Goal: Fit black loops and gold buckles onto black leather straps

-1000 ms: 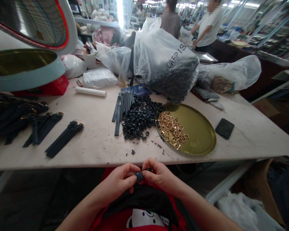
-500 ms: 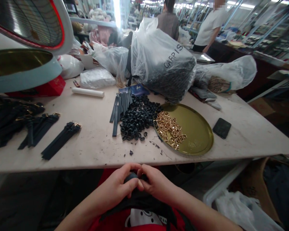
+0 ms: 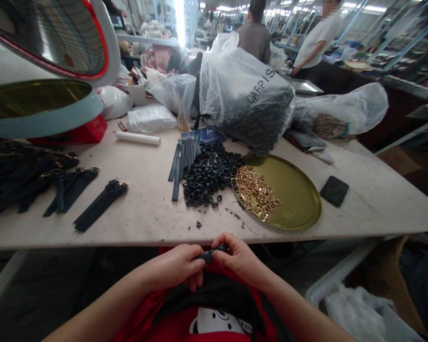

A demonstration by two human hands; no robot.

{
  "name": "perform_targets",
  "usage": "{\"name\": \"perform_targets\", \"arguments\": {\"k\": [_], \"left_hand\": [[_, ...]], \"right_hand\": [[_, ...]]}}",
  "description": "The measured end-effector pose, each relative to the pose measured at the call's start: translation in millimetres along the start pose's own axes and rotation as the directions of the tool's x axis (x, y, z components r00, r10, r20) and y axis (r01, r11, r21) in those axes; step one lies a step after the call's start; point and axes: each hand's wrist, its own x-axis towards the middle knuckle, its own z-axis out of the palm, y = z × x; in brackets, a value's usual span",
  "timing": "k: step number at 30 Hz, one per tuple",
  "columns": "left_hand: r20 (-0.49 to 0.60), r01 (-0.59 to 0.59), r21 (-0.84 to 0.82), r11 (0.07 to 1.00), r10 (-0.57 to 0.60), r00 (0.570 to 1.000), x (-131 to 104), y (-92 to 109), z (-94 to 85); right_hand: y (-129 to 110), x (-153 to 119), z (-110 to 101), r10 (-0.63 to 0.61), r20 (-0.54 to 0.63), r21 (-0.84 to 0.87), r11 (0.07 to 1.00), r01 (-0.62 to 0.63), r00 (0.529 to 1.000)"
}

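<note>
At lower centre, the left hand (image 3: 182, 265) and right hand (image 3: 238, 260) pinch a dark strap (image 3: 208, 257), partly visible between their fingers. On the worktop (image 3: 146, 211), buckled straps (image 3: 100, 206) lie left, black loops (image 3: 206, 179) crowd the centre against a tray (image 3: 299, 192), gold buckles (image 3: 255, 192) covering its left part.

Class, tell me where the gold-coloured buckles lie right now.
In the head view, the gold-coloured buckles lie on the left of the round tray, just right of the dark loops.

tbl (image 3: 146, 199): strap pile (image 3: 17, 173) far L | loops (image 3: 207, 178) ctr, strips (image 3: 186, 156) just L | tray (image 3: 294, 190) R (buckles (image 3: 255, 190) in its L part) | bag (image 3: 249, 97) behind loops/tray | L hand (image 3: 183, 267) + R hand (image 3: 238, 260) before near edge, held strap (image 3: 208, 256) btwn
</note>
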Motion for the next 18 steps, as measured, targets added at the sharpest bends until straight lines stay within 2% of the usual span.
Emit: {"name": "perform_targets", "arguments": {"k": [3,8,14,18], "left_hand": [[-0.06,0.011,0.002,1.0,-0.011,0.998,3,-5,6.7],[-0.156,-0.043,0.195,0.98,0.074,0.985,3,-13,8.8],[-0.142,-0.057,0.266,0.962,0.097,0.985,-3,-18,2.0],[-0.126,-0.042,0.3,0.953,0.083,0.989,-6,-17,3.6]], "right_hand": [[3,-1,1,-0.032,0.003,-0.068,0.997,0.032,0.999],[10,0,0,-0.099,0.034,-0.255,0.961,0.104,0.995],[10,-6,-5,-0.018,0.213,-0.155,0.987,0.052,0.977],[8,-10,-6,-0.148,0.174,-0.328,0.924,0.199,0.974]]}}
